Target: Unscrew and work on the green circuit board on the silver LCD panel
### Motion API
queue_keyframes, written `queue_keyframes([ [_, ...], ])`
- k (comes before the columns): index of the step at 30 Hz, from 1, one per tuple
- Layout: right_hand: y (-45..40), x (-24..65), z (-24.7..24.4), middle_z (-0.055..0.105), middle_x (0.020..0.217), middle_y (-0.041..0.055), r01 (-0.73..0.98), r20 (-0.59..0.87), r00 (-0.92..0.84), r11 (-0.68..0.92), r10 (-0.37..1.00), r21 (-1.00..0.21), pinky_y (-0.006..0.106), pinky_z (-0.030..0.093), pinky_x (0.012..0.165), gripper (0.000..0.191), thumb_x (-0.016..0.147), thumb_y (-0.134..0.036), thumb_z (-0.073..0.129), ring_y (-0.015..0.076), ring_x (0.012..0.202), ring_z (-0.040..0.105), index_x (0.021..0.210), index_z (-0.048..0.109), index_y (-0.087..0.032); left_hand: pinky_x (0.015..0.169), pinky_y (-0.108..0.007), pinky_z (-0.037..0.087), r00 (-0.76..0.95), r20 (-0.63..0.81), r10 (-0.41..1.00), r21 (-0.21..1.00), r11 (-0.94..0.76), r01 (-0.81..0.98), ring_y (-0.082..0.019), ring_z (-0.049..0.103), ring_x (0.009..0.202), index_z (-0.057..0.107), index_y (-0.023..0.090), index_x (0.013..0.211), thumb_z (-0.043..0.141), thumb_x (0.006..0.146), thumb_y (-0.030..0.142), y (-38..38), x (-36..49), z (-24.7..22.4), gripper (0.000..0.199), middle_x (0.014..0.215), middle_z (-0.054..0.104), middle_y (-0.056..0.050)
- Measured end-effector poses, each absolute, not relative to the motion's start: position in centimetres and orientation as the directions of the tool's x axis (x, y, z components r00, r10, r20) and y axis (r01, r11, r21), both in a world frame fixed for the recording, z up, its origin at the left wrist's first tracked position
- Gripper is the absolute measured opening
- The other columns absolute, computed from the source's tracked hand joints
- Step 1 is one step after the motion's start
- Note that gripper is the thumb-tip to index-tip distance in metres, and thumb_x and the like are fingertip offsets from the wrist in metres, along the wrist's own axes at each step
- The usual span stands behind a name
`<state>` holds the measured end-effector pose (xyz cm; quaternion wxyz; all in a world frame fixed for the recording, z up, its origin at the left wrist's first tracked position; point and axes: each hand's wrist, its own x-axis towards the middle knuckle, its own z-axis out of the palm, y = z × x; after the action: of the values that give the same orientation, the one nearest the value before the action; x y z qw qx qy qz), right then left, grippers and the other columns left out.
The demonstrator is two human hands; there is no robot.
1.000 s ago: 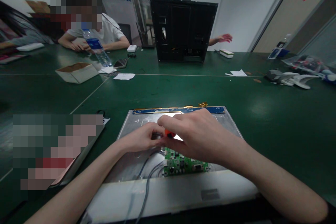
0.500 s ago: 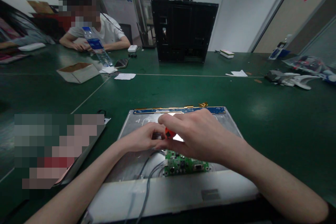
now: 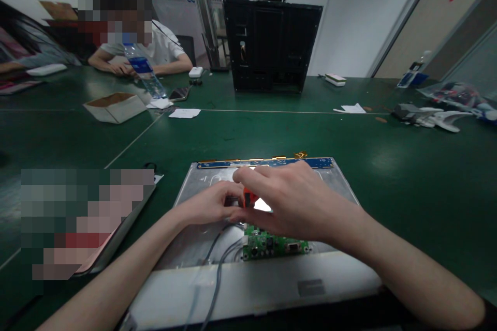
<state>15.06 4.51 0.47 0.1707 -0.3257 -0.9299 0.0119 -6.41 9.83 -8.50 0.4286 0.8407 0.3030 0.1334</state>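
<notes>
A flat metal-backed display panel [image 3: 186, 240] lies on the table in front of me. Near its front edge a green circuit board [image 3: 272, 248] is seated, with grey cables [image 3: 219, 279] running from its left side. My right hand [image 3: 289, 199] is closed around a screwdriver with an orange and black handle [image 3: 249, 197], above the board's back part. Its tip is hidden by my hands. My left hand [image 3: 215, 201] has its fingers curled close beside the screwdriver; what they pinch is hidden. A blue circuit strip [image 3: 267, 163] runs along the panel's far edge.
A black monitor back shell [image 3: 272, 44] stands upright across the table. Left of it are a water bottle [image 3: 143, 70], an open box [image 3: 115, 108] and a seated person [image 3: 165, 44]. A grey and white tool-like thing [image 3: 427, 115] and a plastic bag [image 3: 458, 95] lie right.
The screwdriver's handle has turned slightly in my right hand, with its black marking now facing differently. Both hands have stayed in nearly the same place.
</notes>
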Motion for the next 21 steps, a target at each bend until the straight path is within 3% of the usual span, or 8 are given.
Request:
queue_keyframes([
  [5,4.54,14.92,0.49,0.069,0.087,0.0019,0.623,0.32,-0.713,0.773,0.624,-0.121,0.029,0.016,0.05,0.019,0.098,-0.031,0.044,0.0138,0.062,0.054,0.106,0.055,-0.018,0.071,-0.028,0.044,0.751,-0.016,0.66,0.772,-0.47,0.428,-0.018,0.055,0.074,0.063,0.017,0.077,0.055,0.081,0.025,9.65,-6.53,-8.93,0.012,0.076,0.061,0.0],
  [10,4.49,14.83,0.43,0.066,0.092,0.0042,0.592,0.346,-0.722,0.794,0.6,-0.141,0.028,0.019,0.049,0.019,0.09,-0.023,0.046,0.0141,0.064,0.052,0.106,0.053,-0.014,0.066,-0.027,0.045,0.786,0.008,0.618,0.798,-0.478,0.368,-0.018,0.057,0.071,0.066,0.018,0.079,0.058,0.079,0.027,10.1,-6.5,-9.15,0.012,0.074,0.063,0.002],
  [16,4.59,15.03,0.39,0.068,0.09,0.0012,0.589,0.321,-0.734,0.796,0.599,-0.139,0.028,0.018,0.05,0.021,0.095,-0.035,0.053,0.0148,0.065,0.055,0.108,0.053,-0.019,0.064,-0.026,0.042,0.77,-0.005,0.638,0.787,-0.472,0.396,-0.018,0.056,0.07,0.061,0.017,0.073,0.059,0.078,0.029,9.91,-6.49,-8.95,0.013,0.072,0.06,0.001],
  [21,4.5,14.9,0.31,0.068,0.087,0.0002,0.608,0.329,-0.722,0.785,0.609,-0.12,0.029,0.017,0.05,0.017,0.098,-0.032,0.046,0.0144,0.063,0.055,0.106,0.055,-0.02,0.072,-0.028,0.044,0.749,0.005,0.663,0.731,-0.514,0.45,-0.019,0.058,0.078,0.063,0.017,0.078,0.056,0.081,0.027,9.67,-6.73,-9.44,0.013,0.079,0.063,-0.001],
])
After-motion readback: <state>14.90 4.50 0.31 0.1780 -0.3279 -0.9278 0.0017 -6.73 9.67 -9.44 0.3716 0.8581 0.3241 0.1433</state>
